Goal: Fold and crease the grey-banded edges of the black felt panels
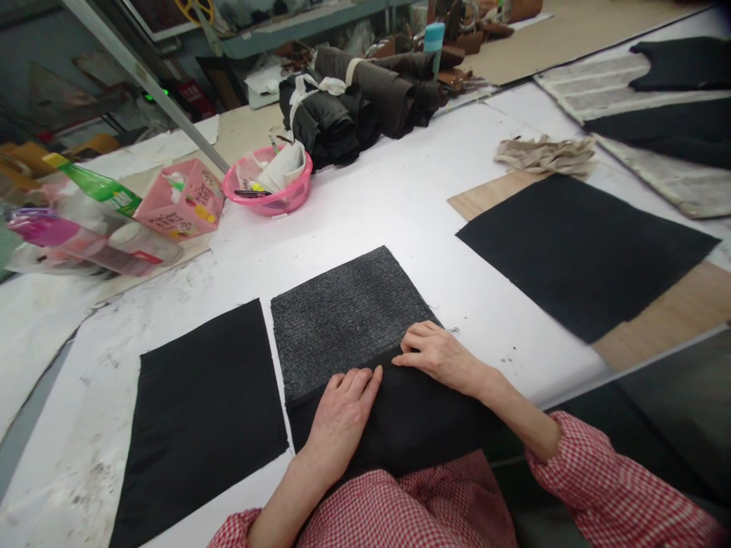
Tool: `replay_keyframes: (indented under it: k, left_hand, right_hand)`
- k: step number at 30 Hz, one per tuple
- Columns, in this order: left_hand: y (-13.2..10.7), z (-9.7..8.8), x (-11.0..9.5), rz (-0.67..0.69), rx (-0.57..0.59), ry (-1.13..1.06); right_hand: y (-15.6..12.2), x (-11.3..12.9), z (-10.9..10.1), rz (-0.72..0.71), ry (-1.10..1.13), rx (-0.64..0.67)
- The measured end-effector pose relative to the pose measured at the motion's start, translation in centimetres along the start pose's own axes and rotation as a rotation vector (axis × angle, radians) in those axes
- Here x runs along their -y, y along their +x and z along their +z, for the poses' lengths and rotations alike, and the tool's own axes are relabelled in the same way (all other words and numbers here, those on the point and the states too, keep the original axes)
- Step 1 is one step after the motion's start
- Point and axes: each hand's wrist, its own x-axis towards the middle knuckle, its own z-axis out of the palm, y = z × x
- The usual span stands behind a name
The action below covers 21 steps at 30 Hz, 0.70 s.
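A grey speckled panel [348,316] lies on the white table before me, with black cloth [422,422] over its near part and hanging toward my lap. My left hand [343,415] rests on this cloth, its fingers stretched out along the cloth's far edge. To its right, my right hand [437,354] has bent fingers closed on the same edge, thumb and forefinger close together. Both thumbs point toward each other along the seam. What lies beneath the fingertips is hidden. Just left of the panel is a flat black cloth piece [205,418], apart from both hands.
On the right, a black sheet [588,251] lies over a wooden board [679,304], near a crumpled beige cloth [545,156]. A pink basket [268,202], a pink box [183,202] and a green bottle [103,189] stand at the left. Dark fabric rolls [377,84] lie behind.
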Motion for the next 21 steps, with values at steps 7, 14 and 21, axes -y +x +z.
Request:
replay_keyframes:
  k: [7, 14, 21]
  left_hand:
    - [-0.2, 0.5, 0.3, 0.006, -0.002, -0.025]
    - [0.4, 0.0, 0.2, 0.011, 0.046, 0.0]
    - [1.0, -0.3, -0.6, 0.014, 0.041, 0.013]
  right_hand:
    - [-0.1, 0.1, -0.1, 0.007, 0.007, -0.004]
    - [-0.2, 0.4, -0.3, -0.003, -0.031, 0.002]
    - [-0.1, 0.5, -0.5, -0.035, -0.067, 0.013]
